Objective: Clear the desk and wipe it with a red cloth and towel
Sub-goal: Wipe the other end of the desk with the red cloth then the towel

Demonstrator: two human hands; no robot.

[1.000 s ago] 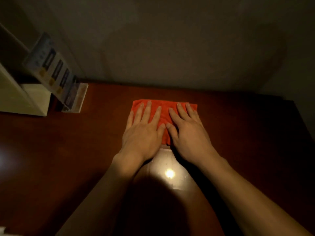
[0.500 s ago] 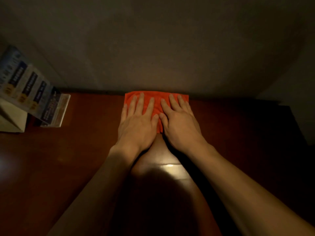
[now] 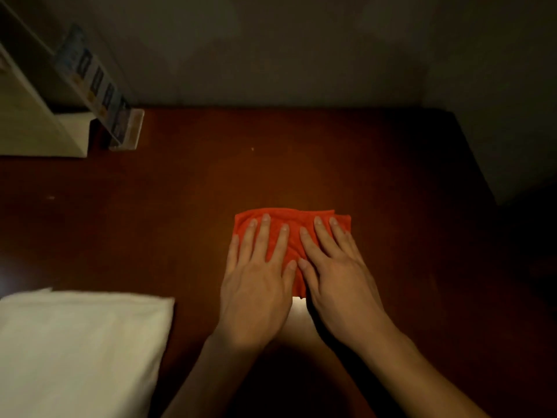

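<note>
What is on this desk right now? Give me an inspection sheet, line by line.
Surface: dark red-brown wooden desk, glossy, with a bright light glare between the wrists.
Job's things: red cloth lies flat near the desk's middle; white towel lies folded at the near left, untouched.
Clutter: leaflet stand and pale box at the far left corner.
Grippers: left hand and right hand both press flat on the cloth, fingers straight, side by side.
Cables: nothing seen.
Surroundings: plain wall behind the desk; dim lighting.
</note>
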